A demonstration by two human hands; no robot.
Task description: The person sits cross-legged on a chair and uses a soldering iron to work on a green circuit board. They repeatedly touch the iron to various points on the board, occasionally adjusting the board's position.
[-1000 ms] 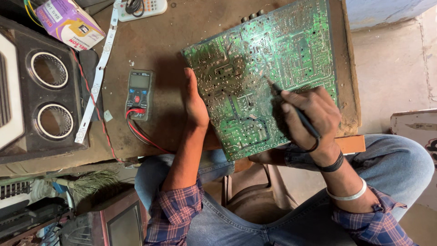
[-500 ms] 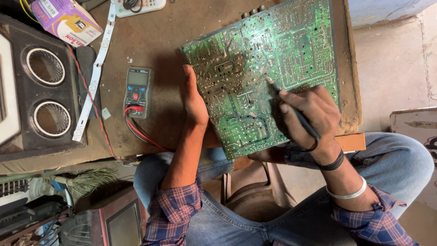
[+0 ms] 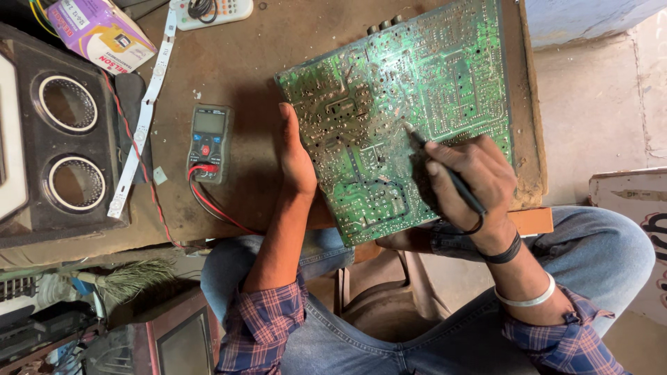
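Probing the circuit board (image 3: 396, 111), the right hand (image 3: 469, 180) grips a black probe (image 3: 445, 170); the left hand (image 3: 295, 156) steadies its edge, fingers apparently tucked beneath.

The circuit board (image 3: 410, 111) shows a green lacquered face, faintly glossy, dotted all over with dull silvery solder. The probe (image 3: 445, 170) on it looks like matt black plastic with a metal tip. Left of the board, the multimeter (image 3: 209, 142) has a dark plastic shell and smooth red and black leads. The table (image 3: 243, 55) beneath is brown, dusty and rough. Far left, the speaker box (image 3: 62, 132) is matt black, and the carton (image 3: 101, 31) is shiny printed card.
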